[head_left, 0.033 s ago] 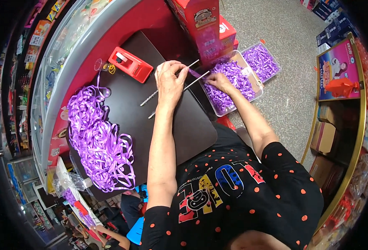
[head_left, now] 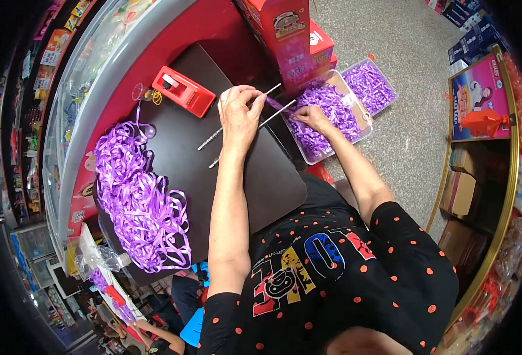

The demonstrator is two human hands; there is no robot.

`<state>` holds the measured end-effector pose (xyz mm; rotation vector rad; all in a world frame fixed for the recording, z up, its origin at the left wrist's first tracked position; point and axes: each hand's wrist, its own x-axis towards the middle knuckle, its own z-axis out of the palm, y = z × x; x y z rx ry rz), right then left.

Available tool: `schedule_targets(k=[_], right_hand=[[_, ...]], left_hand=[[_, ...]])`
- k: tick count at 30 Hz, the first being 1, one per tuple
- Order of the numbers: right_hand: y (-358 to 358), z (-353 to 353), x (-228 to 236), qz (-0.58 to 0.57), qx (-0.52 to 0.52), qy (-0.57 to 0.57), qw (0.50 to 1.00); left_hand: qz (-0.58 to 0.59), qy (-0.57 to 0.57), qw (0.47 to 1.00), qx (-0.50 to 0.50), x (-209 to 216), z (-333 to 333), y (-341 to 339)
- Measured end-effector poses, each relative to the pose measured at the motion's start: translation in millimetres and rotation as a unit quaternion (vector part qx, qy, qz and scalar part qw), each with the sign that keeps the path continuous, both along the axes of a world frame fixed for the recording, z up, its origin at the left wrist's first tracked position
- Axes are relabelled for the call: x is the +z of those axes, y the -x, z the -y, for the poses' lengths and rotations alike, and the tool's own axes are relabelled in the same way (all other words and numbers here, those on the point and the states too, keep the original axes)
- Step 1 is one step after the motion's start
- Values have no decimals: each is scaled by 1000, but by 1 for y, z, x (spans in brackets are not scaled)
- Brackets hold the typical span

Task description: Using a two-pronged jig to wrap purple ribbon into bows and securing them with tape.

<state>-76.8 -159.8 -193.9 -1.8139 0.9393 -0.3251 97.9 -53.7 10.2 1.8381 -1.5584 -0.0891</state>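
Observation:
My left hand [head_left: 239, 115] is over the dark table with thumb and fingers pinched together on a purple ribbon [head_left: 274, 104]. Two thin metal rods [head_left: 280, 114] run at a slant beneath this hand, their ends showing on both sides. The short ribbon stretches across toward my right hand [head_left: 313, 118], whose fingers are closed at its other end, over the near tub. That clear plastic tub [head_left: 362, 137] is full of small purple ribbon pieces [head_left: 332, 109]. A large loose heap of purple ribbon [head_left: 140, 204] covers the table's left side.
A red tape dispenser [head_left: 184, 92] sits at the far side of the dark table [head_left: 261, 183]. Beyond the near tub stands a second tub [head_left: 394, 97] of ribbon pieces. Red boxes [head_left: 281, 41] rise behind them. Shelves [head_left: 503, 189] line the right; another person's arm [head_left: 148, 328] shows lower left.

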Motion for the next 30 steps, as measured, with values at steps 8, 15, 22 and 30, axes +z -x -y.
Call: schedule_targets(k=[8, 15, 22, 30], right_hand=[[53, -56, -59, 16, -74, -90, 993], [55, -88, -51, 130, -160, -265, 942], [48, -98, -29, -72, -158, -46, 984], [77, -114, -28, 117, -61, 315, 940]], left_hand=[[-6, -8, 1000, -3, -2, 1, -4], [-7, -11, 1000, -1, -3, 0, -3], [-4, -10, 1000, 2, -5, -1, -5], [-2, -20, 1000, 1, -4, 1, -4]])
